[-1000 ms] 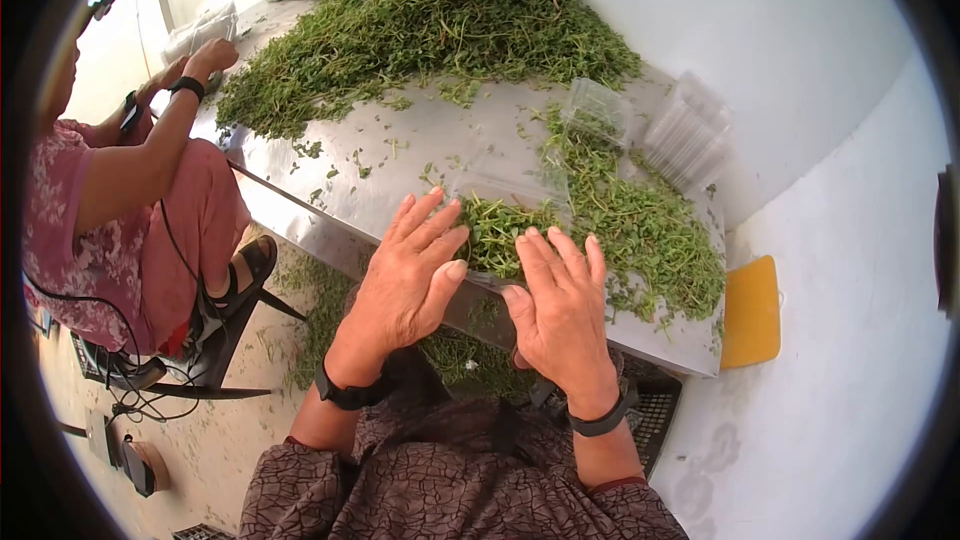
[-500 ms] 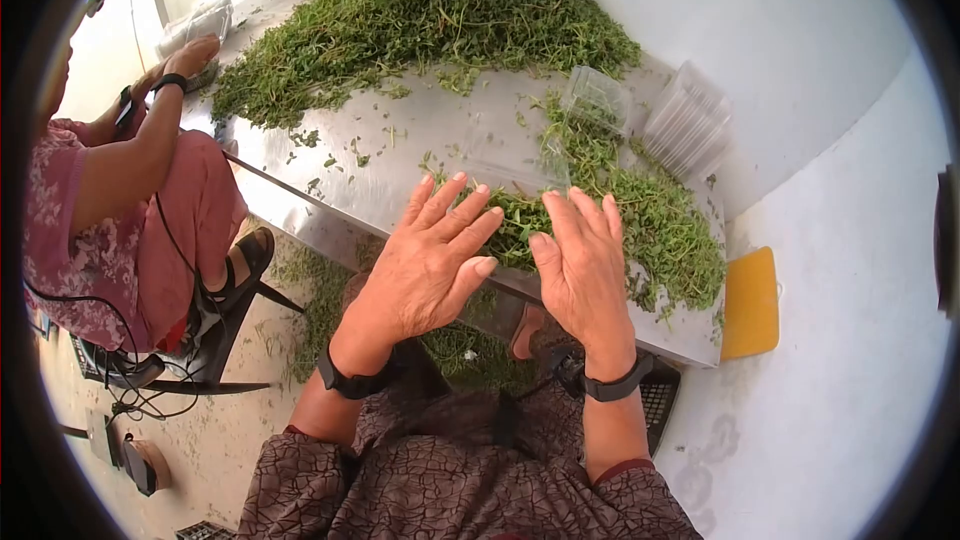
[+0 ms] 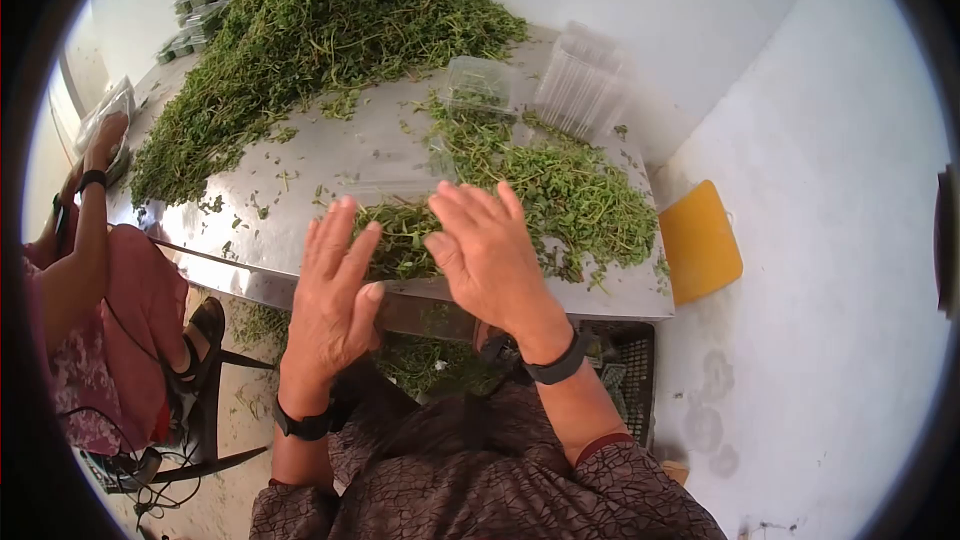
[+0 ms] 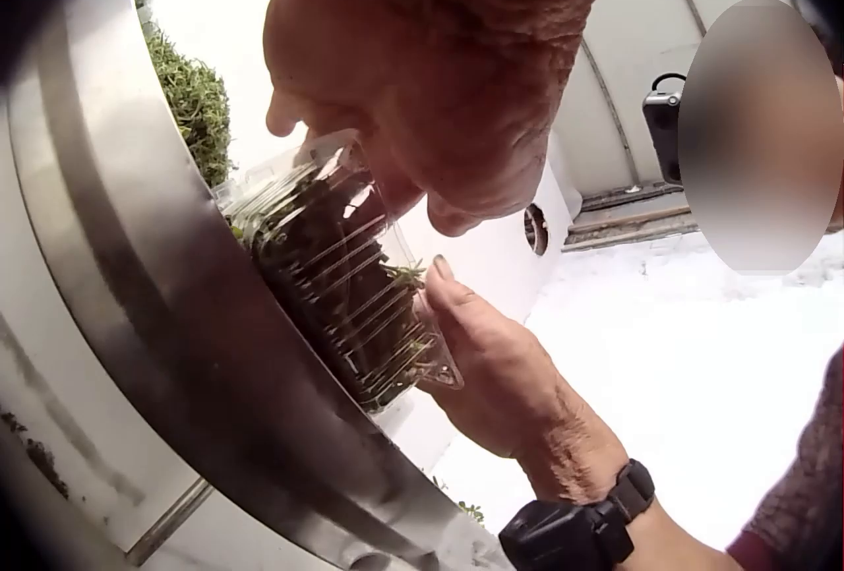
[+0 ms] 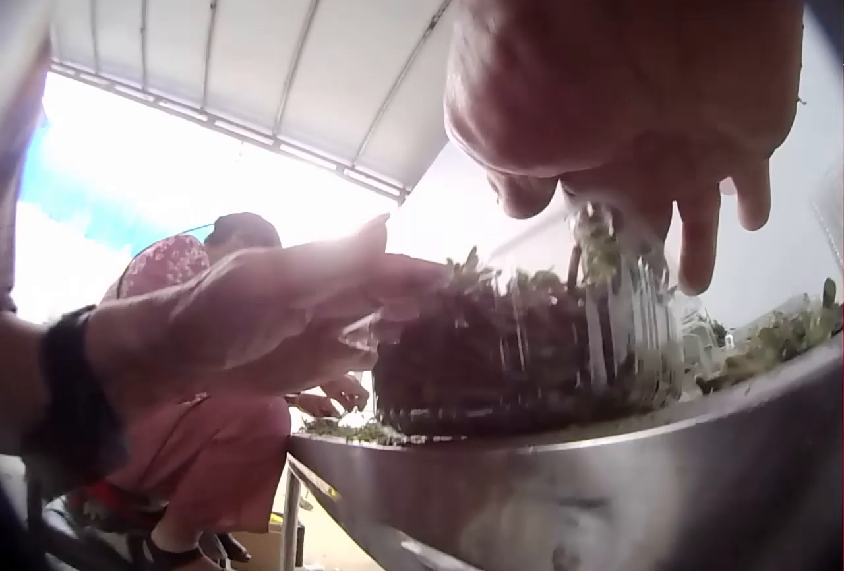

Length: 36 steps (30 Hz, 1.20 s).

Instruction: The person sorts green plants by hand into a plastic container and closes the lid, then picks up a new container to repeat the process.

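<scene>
Now 2 open hands are flattening over a clear herb-filled container [image 3: 400, 235] at the table edge [image 3: 300, 285]; the left hand [image 3: 335, 290] is sliding nearer, the right hand [image 3: 485, 245] is pressing on top, so closing seems underway; loose herbs [image 3: 570, 195] are lying just beyond the right hand.

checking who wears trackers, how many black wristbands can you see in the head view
3. One on the left wrist, one on the right wrist, and one on the wrist of the seated person at the left edge. That person's other wrist is out of view, so more may be hidden.
</scene>
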Motion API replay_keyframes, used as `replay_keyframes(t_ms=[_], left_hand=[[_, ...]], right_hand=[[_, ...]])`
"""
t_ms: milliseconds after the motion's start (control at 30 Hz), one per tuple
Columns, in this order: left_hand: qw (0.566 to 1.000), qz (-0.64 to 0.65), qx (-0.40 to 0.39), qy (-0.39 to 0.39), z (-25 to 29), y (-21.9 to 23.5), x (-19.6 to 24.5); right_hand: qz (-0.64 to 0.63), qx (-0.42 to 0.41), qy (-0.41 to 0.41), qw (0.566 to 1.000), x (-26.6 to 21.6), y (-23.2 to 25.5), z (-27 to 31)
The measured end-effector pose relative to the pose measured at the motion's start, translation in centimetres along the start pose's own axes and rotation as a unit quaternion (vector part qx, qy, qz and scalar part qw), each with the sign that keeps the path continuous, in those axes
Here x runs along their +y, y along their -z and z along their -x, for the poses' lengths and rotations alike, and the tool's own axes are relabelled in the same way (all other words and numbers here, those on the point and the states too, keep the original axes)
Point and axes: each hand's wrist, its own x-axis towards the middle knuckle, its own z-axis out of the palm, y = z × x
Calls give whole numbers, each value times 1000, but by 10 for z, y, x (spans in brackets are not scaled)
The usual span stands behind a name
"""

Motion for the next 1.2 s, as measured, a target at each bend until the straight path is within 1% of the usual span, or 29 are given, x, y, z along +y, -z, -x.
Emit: replay_keyframes(t_ms=[33,100,167,200,233,267,300,333,367,433,467,500,533,567,600,667,700,733,767,800,933,1000,1033,1100,1133,1200], left_hand=[[999,3,47,2,4,0,-1],[998,10,57,12,17,-1,-9],[989,85,106,66,27,0,-14],[987,71,129,62,31,1,-17],[987,70,131,64,35,0,-19],[985,58,150,65,40,-1,-20],[982,46,168,67,45,-2,-20],[979,27,194,49,48,-4,-19],[979,26,195,52,53,-5,-19],[980,52,184,53,63,-7,-17],[978,52,201,33,63,-8,-17],[978,52,201,35,65,-8,-16],[979,49,196,20,68,-7,-15],[980,45,192,5,71,-7,-15],[980,46,192,6,74,-8,-16],[982,15,187,-17,80,-9,-18],[982,15,188,-15,85,-10,-19],[985,19,169,-4,89,-12,-21],[988,23,149,8,92,-14,-22],[988,24,150,9,94,-17,-22],[993,57,107,17,99,-26,-22],[994,63,83,14,99,-31,-20],[994,63,83,14,99,-33,-20],[997,53,56,1,102,-38,-22],[997,55,56,2,103,-40,-22],[997,59,39,11,106,-43,-23]], right_hand=[[-16,28,0,999,4,4,1],[-4,22,-4,1000,15,25,1],[12,22,-52,998,29,41,2],[11,22,-50,998,38,47,3],[30,11,-70,997,48,51,6],[48,-1,-88,995,56,56,6],[48,-4,-85,995,61,62,5],[47,-26,-99,994,66,67,4],[46,-47,-114,991,69,71,3],[51,-62,-115,990,73,75,0],[68,-66,-102,990,78,73,0],[84,-70,-90,990,84,71,-1],[83,-71,-90,990,91,68,-2],[99,-66,-71,990,100,63,-2],[115,-60,-53,990,106,61,-4],[126,-71,-49,988,112,62,-10],[136,-80,-47,986,115,62,-13],[137,-82,-46,986,120,61,-15],[149,-90,-59,983,128,58,-15],[162,-99,-71,979,133,56,-16],[197,-113,-84,970,144,46,-18],[243,-156,-119,950,147,45,-20],[243,-156,-119,950,148,45,-21],[200,-101,-138,965,149,50,-21],[201,-103,-139,964,149,55,-20],[52,-61,-214,974,145,67,-20]])
